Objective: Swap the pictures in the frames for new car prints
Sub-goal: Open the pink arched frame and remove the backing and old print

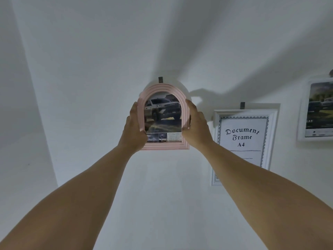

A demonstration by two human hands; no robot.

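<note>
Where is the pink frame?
The pink frame is mid head view, under a hook, held by left hand and right hand, left of the document frame.

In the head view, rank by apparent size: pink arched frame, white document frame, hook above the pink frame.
1. white document frame, partly behind the right arm
2. pink arched frame
3. hook

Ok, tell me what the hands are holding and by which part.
Both hold the pink arched frame by its side edges: the left hand grips the left edge, the right hand the right edge.
</note>
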